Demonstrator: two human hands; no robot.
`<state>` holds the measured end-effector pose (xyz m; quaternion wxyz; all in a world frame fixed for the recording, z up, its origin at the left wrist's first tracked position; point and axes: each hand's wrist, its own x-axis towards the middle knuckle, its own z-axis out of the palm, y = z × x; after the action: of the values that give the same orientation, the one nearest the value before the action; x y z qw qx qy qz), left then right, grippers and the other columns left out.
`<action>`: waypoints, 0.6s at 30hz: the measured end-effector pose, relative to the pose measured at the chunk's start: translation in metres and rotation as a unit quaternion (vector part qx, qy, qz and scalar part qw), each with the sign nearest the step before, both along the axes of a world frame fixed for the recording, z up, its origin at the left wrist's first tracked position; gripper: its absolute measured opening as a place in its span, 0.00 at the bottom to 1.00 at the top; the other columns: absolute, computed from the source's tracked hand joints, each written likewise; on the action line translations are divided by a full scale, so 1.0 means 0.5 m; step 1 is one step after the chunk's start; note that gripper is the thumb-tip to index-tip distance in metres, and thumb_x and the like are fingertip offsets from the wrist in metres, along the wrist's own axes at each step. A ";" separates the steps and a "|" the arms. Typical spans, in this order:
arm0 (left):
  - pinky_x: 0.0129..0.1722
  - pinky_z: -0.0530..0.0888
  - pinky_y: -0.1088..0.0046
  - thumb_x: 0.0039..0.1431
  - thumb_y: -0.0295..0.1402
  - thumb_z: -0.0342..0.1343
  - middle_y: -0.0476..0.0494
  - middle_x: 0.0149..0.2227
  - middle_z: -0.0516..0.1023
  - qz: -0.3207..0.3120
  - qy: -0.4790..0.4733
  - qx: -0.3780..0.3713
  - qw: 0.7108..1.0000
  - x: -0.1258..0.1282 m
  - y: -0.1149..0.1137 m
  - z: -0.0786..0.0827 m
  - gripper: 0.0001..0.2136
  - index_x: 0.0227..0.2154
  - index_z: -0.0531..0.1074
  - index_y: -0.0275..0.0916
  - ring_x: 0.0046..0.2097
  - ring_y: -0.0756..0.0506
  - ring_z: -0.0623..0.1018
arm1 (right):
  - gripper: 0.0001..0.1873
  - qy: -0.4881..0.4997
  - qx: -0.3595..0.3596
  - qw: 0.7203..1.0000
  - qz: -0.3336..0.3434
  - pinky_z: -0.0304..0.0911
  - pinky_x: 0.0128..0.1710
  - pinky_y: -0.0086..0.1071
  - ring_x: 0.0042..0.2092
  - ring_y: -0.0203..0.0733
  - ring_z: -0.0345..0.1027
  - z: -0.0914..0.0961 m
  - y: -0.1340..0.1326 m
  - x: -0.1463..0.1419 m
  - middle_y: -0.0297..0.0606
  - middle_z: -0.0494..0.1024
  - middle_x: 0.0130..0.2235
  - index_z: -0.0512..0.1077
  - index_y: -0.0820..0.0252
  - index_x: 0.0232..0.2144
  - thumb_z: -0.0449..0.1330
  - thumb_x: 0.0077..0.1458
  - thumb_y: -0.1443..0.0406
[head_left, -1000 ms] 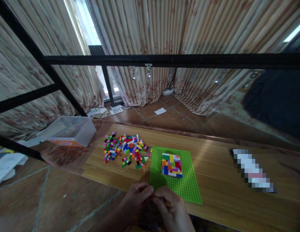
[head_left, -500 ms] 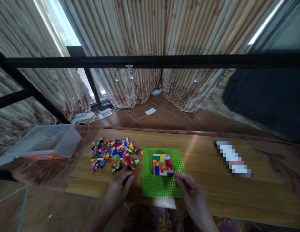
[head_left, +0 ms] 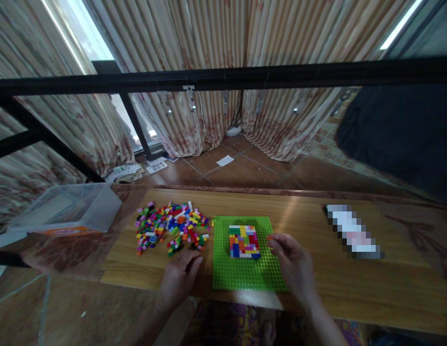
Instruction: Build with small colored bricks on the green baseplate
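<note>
A green baseplate (head_left: 245,278) lies on the wooden table, with a square block of many-coloured bricks (head_left: 244,241) on it. Over the plate's right edge is my right hand (head_left: 293,262), its thumb and fingers pinched on a small orange brick (head_left: 269,238), apart from the coloured block. My left hand (head_left: 180,274) rests to the left of the plate, just in front of the brick pile (head_left: 162,228). Its fingers are curled together, and whatever they may hold is hidden.
A clear plastic box (head_left: 75,206) with an orange label stands at the table's left end. On the right lies a blurred-out phone-shaped object (head_left: 353,230). A black metal bar (head_left: 223,77) runs across beyond the table (head_left: 317,283), before striped curtains (head_left: 209,38).
My right hand has drawn away from the coloured block, up and to the right, with the orange brick in its fingers. My left hand has hardly moved. The view has tilted slightly.
</note>
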<state>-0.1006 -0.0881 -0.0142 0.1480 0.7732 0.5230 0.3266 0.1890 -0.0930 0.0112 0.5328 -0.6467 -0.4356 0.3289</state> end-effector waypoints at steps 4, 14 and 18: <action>0.37 0.73 0.73 0.62 0.33 0.50 0.47 0.34 0.78 0.000 0.003 -0.011 1.000 0.000 0.000 -0.001 0.06 0.36 0.71 0.41 0.37 0.48 0.78 | 0.14 0.010 0.012 1.000 0.000 0.66 0.34 0.34 0.34 0.42 0.71 -0.005 0.031 -0.009 0.39 0.79 0.32 0.75 0.60 0.30 0.63 0.47 0.55; 0.38 0.73 0.73 0.61 0.34 0.51 0.47 0.35 0.77 0.003 0.002 -0.026 1.000 0.002 -0.001 0.002 0.06 0.36 0.71 0.40 0.37 0.48 0.77 | 0.16 0.085 0.001 0.996 0.013 0.66 0.34 0.35 0.32 0.41 0.71 -0.032 0.091 -0.022 0.39 0.79 0.29 0.77 0.60 0.28 0.67 0.39 0.54; 0.38 0.73 0.72 0.61 0.34 0.51 0.47 0.35 0.78 0.002 0.004 -0.026 1.000 0.002 -0.001 -0.001 0.06 0.36 0.72 0.41 0.38 0.47 0.77 | 0.17 0.131 -0.026 0.991 0.015 0.65 0.31 0.33 0.29 0.39 0.69 -0.044 0.097 -0.019 0.37 0.78 0.27 0.77 0.59 0.27 0.69 0.36 0.54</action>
<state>-0.0998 -0.0886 -0.0145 0.1657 0.7691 0.5335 0.3104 0.1796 -0.0444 -0.0109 0.5632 -0.6051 -0.3631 0.4299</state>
